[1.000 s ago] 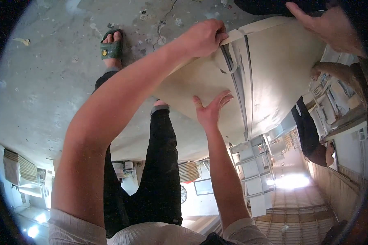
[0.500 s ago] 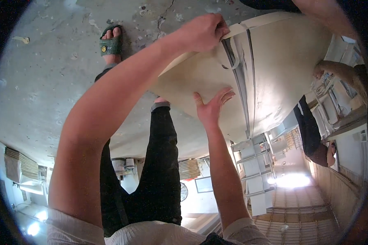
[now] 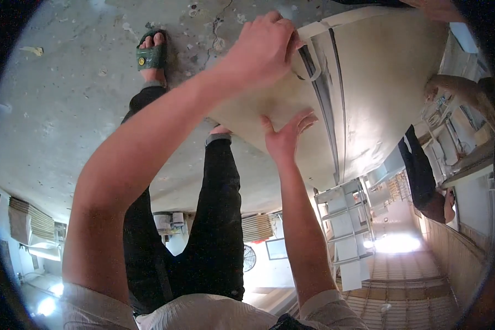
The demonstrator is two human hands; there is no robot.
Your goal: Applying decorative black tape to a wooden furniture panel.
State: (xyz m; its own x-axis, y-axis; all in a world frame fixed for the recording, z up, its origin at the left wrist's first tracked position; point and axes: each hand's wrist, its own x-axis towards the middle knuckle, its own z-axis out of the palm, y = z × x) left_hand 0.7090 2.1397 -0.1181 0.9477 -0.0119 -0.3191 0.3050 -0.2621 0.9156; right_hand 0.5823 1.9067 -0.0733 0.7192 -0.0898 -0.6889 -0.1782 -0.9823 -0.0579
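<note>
A large beige panel slants in front of me, with a long dark groove running down it. My left hand is closed at the panel's upper left edge, fingertips pinching a pale tape-like strip. That strip curls in a loop over the groove, and a similar pale band follows the panel's top edge. The exact grip is partly hidden behind my knuckles. Lower down, my right hand lies against the panel left of the groove, thumb and fingers spread, holding nothing.
Another person's hand is near the panel's right side, and another arm shows at the top right. A white rack stands beyond the panel. My sandalled foot is on the stained concrete floor.
My left hand has shifted slightly left and looks larger, with its knuckles raised. The right hand keeps its place on the panel. The other person's arm at the top right has drawn up and away.
</note>
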